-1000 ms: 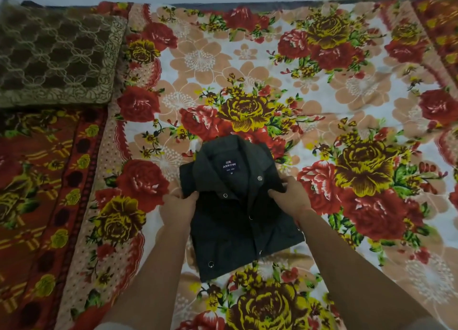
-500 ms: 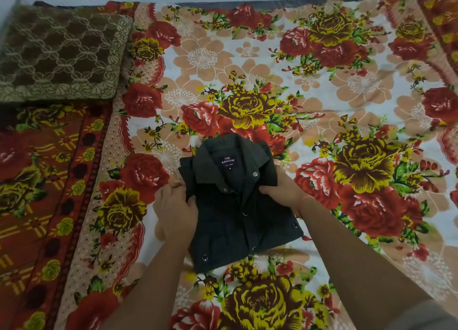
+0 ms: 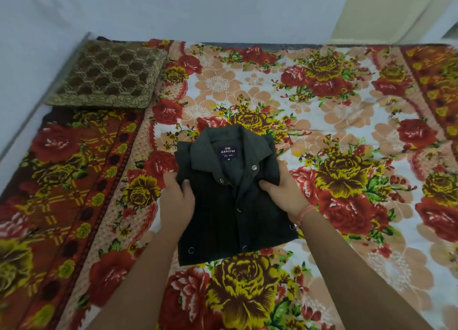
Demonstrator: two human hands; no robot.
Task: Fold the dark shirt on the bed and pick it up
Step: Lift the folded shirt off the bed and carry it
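Dark shirt [image 3: 230,213]: folded compact on bed [image 3: 347,106]. My left hand [image 3: 177,200] and right hand [image 3: 285,193] grip its sides, thumbs atop. Pending, I judge: level lift.

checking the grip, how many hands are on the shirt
2. The left hand grips the dark shirt at its left edge, the right hand at its right edge.

Your forearms are bare the whole way from the bottom of the shot up to your left hand [image 3: 177,200] and right hand [image 3: 285,193]. The one thing you've got on is a thin thread band [image 3: 306,213], orangey-pink, a few strands wrapped round the wrist just behind the right hand. Too blurry to make out any knot.
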